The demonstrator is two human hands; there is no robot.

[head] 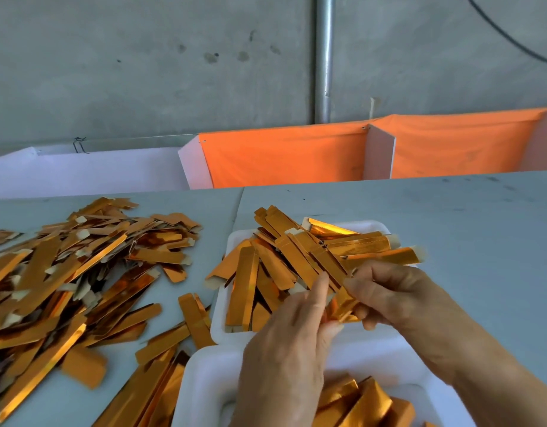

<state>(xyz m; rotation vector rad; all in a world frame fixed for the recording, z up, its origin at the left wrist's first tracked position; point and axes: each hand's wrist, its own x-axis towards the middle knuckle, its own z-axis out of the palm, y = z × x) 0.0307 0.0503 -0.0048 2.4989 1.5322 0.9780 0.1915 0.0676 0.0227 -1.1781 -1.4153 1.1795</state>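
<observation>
My right hand point(386, 294) grips a bundle of long gold foil strips point(361, 251) that fan out up and to the right over a white foam tray point(371, 225). My left hand point(293, 340) pinches the lower end of the same bundle with thumb and forefinger. More gold strips point(253, 285) lie loose in that tray. A second white foam tray point(204, 383) sits nearest me with folded gold pieces point(364, 402) inside it, partly hidden by my left hand.
A big loose heap of gold strips point(75, 272) covers the left of the grey table point(466, 217). Orange cloth point(284, 155) hangs on white panels behind the table's far edge, before a concrete wall with a metal pipe point(324, 57).
</observation>
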